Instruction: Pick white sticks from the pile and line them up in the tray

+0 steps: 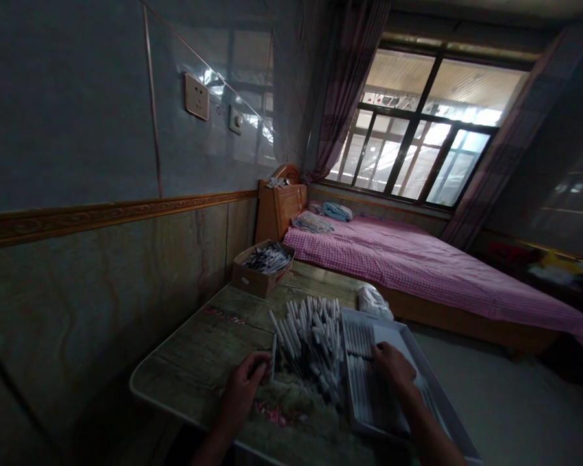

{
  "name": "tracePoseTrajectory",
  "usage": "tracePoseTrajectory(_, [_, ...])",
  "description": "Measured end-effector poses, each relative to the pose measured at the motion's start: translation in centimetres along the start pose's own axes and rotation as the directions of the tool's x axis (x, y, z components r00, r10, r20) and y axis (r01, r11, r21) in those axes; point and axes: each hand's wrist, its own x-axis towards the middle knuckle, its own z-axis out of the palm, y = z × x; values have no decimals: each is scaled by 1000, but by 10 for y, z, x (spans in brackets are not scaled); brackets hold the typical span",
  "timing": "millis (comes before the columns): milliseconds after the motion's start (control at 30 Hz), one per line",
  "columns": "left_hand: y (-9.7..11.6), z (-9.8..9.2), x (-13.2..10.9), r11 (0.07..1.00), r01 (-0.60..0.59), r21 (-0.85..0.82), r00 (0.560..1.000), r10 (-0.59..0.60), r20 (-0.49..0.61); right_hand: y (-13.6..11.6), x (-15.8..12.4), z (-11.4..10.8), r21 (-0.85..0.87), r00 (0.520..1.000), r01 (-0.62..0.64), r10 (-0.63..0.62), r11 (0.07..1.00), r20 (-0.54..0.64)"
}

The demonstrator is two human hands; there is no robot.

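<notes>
My left hand (pixel 247 382) is closed around a slim whitish pen (pixel 273 356), which stands nearly upright over the table. Just right of it lies a big loose heap of pens (pixel 315 333), clear barrels with dark parts. My right hand (pixel 393 366) reaches into a shallow white tray (pixel 412 343), its fingers pinched together at the right end of a row of pens (pixel 359 369) laid side by side. Whatever is between those fingers is hidden.
A cardboard box (pixel 255 283) full of pens stands at the table's (pixel 189 362) far corner by the wall. A white plastic bag (pixel 373 302) sits behind the tray. Beyond is a bed (pixel 393 252) with a pink checked cover.
</notes>
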Motion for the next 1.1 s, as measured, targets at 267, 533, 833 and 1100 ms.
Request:
tracePoseTrajectory(267, [2,0,-2,1000,16,-10,1000,-16,2,9,2,1,-39,999,38,-38,998,3])
tracePoseTrajectory(533, [0,0,-1,1000,-7,16,1000,7,2,9,-1,4,-51,998,55,-56,997,-22])
tracePoseTrajectory(833, [1,0,-6,1000,19,-16,994,-21,-105,-14,-23,-19,-24,979,173,-174,985,-106])
tracePoseTrajectory(1100, [1,3,-6,991,-37,129,992,51,-114,-103,-123,0,42,857,516,-516,856,-20])
